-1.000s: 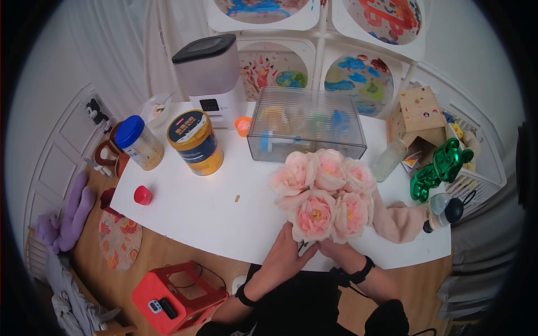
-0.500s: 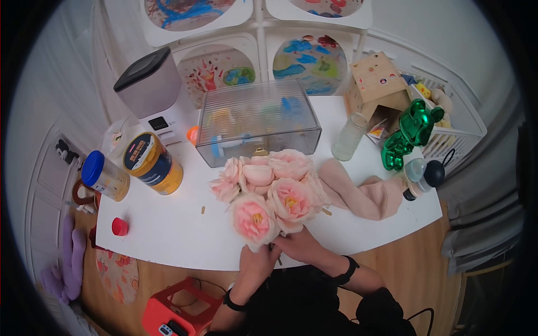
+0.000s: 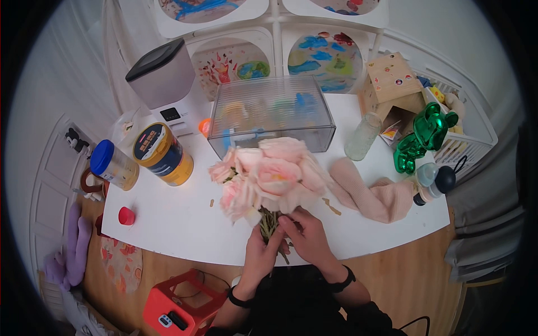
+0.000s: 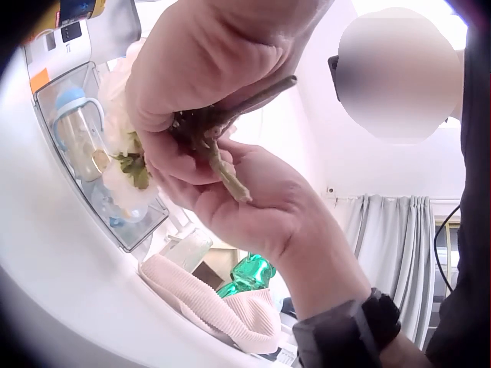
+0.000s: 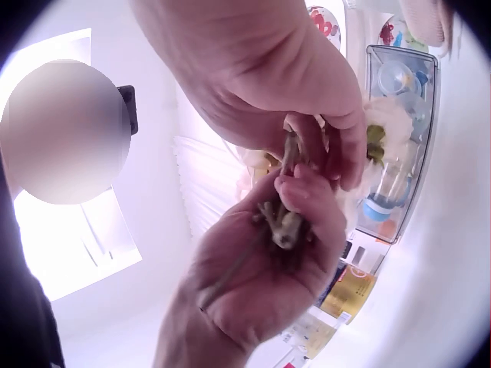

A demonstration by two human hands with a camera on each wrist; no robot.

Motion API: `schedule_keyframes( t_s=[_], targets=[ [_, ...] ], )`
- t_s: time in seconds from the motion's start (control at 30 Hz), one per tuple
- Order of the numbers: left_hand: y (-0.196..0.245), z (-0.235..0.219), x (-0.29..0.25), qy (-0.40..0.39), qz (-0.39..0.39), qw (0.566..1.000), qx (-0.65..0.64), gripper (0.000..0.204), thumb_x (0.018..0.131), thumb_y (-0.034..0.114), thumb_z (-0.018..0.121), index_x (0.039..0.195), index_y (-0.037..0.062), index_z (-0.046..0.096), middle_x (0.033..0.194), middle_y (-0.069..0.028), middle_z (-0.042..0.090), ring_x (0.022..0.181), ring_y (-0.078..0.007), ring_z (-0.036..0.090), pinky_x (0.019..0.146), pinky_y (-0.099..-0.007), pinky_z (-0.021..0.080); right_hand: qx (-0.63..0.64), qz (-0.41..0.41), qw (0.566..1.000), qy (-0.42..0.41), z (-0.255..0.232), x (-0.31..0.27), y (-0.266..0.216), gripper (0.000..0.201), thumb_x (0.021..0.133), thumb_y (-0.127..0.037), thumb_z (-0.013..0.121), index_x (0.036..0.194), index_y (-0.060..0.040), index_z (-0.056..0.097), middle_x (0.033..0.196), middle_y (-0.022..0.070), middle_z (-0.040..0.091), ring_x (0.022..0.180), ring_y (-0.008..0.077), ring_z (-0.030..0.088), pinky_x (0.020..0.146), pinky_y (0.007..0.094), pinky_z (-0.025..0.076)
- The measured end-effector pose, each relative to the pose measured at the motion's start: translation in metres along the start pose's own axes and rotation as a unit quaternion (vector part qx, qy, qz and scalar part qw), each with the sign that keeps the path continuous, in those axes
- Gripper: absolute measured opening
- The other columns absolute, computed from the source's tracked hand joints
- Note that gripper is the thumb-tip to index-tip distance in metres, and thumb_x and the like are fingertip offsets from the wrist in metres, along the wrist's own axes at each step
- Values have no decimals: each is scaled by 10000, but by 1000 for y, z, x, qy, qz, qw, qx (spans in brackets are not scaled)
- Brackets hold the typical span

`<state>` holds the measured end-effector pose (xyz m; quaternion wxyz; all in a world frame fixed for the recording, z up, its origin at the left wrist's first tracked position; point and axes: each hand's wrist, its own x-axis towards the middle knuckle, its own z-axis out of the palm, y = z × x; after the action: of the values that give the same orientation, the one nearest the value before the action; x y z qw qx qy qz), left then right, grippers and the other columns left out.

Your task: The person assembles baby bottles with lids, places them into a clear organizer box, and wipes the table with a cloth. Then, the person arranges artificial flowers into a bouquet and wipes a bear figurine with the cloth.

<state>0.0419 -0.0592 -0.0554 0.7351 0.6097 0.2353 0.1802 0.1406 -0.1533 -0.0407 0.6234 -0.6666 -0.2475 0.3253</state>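
A bunch of pale pink flowers [image 3: 274,173] is held over the front part of the white table, blooms up and away, stems [image 3: 269,224] pointing down toward the body. My left hand [image 3: 260,249] grips the stems from the left, with cut ends sticking out of the fist in the left wrist view. From the other side my right hand [image 3: 307,238] curls its fingers at the same stems, just under the blooms. In the right wrist view, a stem [image 5: 290,153] runs between the two hands, and the left palm [image 5: 261,291] faces the camera.
Behind the flowers stands a clear lidded box [image 3: 272,112]. A glass bottle [image 3: 363,136], pink ribbed cloth [image 3: 372,193] and green shiny bear [image 3: 420,137] are at right. A yellow-and-blue tub [image 3: 163,154], blue-lidded jar [image 3: 115,165] and red cup [image 3: 126,216] are at left.
The bunch has tipped so its blooms face away and the stems show. My right hand has shifted to the stems' right side. The head view has swung right overall.
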Motion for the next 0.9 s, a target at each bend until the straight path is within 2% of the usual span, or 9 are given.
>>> schedule_keyframes(
  t_s=[0.07, 0.2, 0.27, 0.37, 0.5, 0.57, 0.67, 0.8, 0.9],
  targets=[
    [2, 1, 1, 55, 11, 998, -36, 194, 994, 165, 575, 1010, -29, 573, 722, -50, 631, 616, -119, 623, 558, -259, 492, -119, -152, 981, 18, -3, 2, 12, 186, 976, -142, 601, 1009, 39, 627, 882, 70, 655, 796, 82, 603, 708, 254, 496],
    [4, -13, 2, 56, -7, 998, 4, 199, 996, 146, 568, 1090, -24, 530, 736, -34, 594, 596, -113, 581, 522, -248, 478, 17, -96, 995, -33, -1, -1, 16, 169, 968, -132, 611, 1009, 31, 628, 891, 72, 659, 817, 84, 613, 711, 261, 501],
    [7, -18, 2, -2, -66, 993, 101, 244, 945, 184, 643, 996, -49, 591, 751, -73, 652, 600, -109, 611, 525, -277, 476, 64, -27, 997, -23, 2, -2, 10, 164, 959, -126, 620, 1007, 29, 644, 868, 76, 669, 819, 87, 622, 707, 264, 505],
    [13, -13, -6, 7, -60, 971, 231, 289, 906, 182, 682, 1030, -64, 596, 768, -96, 663, 614, -134, 615, 553, -308, 489, -37, -48, 998, 3, 5, 0, 2, 222, 947, -185, 644, 964, 37, 655, 817, 131, 693, 708, 172, 683, 657, 278, 536],
    [-5, -19, -2, 6, -38, 970, 240, 352, 888, 198, 701, 1083, -72, 588, 776, -116, 663, 651, -170, 626, 596, -325, 503, -65, -63, 996, 2, 6, 2, 4, 201, 948, -163, 640, 943, 39, 638, 771, 87, 669, 690, 106, 608, 633, 263, 492],
    [2, -14, -2, 30, -26, 987, 158, 281, 901, 149, 671, 1072, -57, 584, 765, -37, 638, 646, -90, 585, 568, -257, 472, -183, -49, 982, 10, 5, -1, -5, 213, 940, -172, 648, 912, 40, 635, 743, 104, 664, 647, 116, 598, 597, 263, 473],
    [0, -21, -1, 17, -13, 984, 175, 322, 905, 164, 677, 1117, -56, 574, 799, -44, 652, 703, -95, 596, 612, -268, 488, -211, -108, 971, 33, 8, -3, -5, 221, 929, -183, 659, 886, 33, 638, 705, 107, 651, 613, 127, 584, 578, 272, 464],
    [0, -28, -4, 7, -64, 971, 229, 414, 913, 174, 681, 1213, -58, 516, 928, -90, 667, 813, -130, 625, 690, -293, 512, -147, -103, 983, 33, 13, -2, 4, 238, 917, -205, 672, 905, 30, 638, 702, 103, 654, 597, 148, 592, 582, 276, 469],
    [-9, -27, -6, 52, 6, 982, 181, 556, 916, 184, 686, 1326, -58, 399, 1088, -140, 646, 922, -166, 635, 766, -316, 520, -102, -129, 983, 81, 19, 3, 13, 239, 917, -208, 665, 982, 21, 651, 712, 103, 642, 636, 167, 599, 585, 291, 465]
  ],
)
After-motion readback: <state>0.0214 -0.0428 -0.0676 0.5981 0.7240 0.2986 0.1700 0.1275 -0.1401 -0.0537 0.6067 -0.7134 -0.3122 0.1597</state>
